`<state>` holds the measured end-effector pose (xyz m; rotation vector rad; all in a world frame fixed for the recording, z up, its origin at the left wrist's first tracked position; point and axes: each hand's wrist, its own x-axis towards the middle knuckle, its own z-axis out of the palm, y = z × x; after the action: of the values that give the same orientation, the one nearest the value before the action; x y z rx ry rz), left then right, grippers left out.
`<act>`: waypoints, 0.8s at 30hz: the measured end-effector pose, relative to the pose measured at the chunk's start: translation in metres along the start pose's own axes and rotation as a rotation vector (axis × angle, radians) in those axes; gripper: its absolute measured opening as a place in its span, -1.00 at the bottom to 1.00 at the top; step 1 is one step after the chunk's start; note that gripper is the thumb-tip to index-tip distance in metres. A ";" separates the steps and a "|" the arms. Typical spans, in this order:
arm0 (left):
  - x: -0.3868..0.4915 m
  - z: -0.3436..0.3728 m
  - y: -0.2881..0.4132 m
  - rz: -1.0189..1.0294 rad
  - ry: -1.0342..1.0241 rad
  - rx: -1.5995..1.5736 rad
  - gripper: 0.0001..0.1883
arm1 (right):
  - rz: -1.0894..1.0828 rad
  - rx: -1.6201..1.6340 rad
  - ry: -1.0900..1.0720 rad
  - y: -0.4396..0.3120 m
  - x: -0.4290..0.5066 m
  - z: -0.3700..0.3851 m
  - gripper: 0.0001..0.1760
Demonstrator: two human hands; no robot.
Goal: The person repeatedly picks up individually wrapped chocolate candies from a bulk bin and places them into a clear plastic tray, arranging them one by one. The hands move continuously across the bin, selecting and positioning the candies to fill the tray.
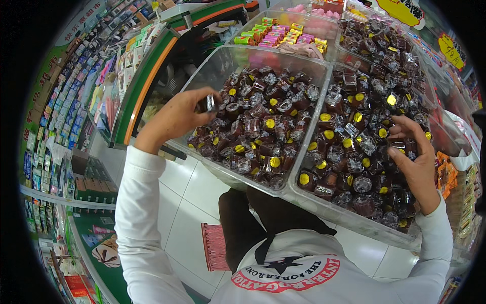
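Observation:
My left hand [181, 114] is over the left rim of a clear plastic bin [224, 173], with a dark wrapped sweet [210, 103] between its thumb and fingers. That bin holds a heap of dark brown sweets [252, 127] in clear wrappers, many with a round yellow sticker. To the right, a second clear bin [351, 216] is filled higher with the same kind of sweets [357, 142]. My right hand [415, 161] is at the right side of this second heap. Its thumb and fingers are spread and curved around sweets lying in the pile.
Behind stand a bin of colourful wrapped rolls [281, 34] with a crumpled cloth [302, 49] on it, and another heap of dark sweets [379, 41]. A green-and-orange-edged counter [140, 91] is at left. Below, a pink stool [213, 247] stands on the tiled floor [186, 190].

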<state>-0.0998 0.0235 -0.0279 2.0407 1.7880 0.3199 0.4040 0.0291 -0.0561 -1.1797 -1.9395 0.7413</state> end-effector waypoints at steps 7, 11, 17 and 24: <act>-0.013 0.008 -0.049 0.075 -0.078 0.486 -0.44 | 0.013 -0.021 0.025 -0.001 -0.001 -0.002 -0.32; -0.005 0.012 -0.041 0.069 0.119 0.533 -0.49 | 0.011 -0.014 0.013 -0.001 -0.001 -0.002 -0.32; -0.002 0.027 -0.052 0.056 -0.062 0.481 -0.46 | 0.048 -0.028 -0.015 0.000 -0.002 -0.004 -0.27; 0.001 0.020 -0.039 -0.076 -0.173 0.297 -0.49 | 0.017 -0.012 0.029 0.000 -0.003 -0.002 -0.32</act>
<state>-0.1254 0.0253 -0.0633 2.1116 1.8883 -0.1510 0.4061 0.0263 -0.0557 -1.2096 -1.9150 0.7184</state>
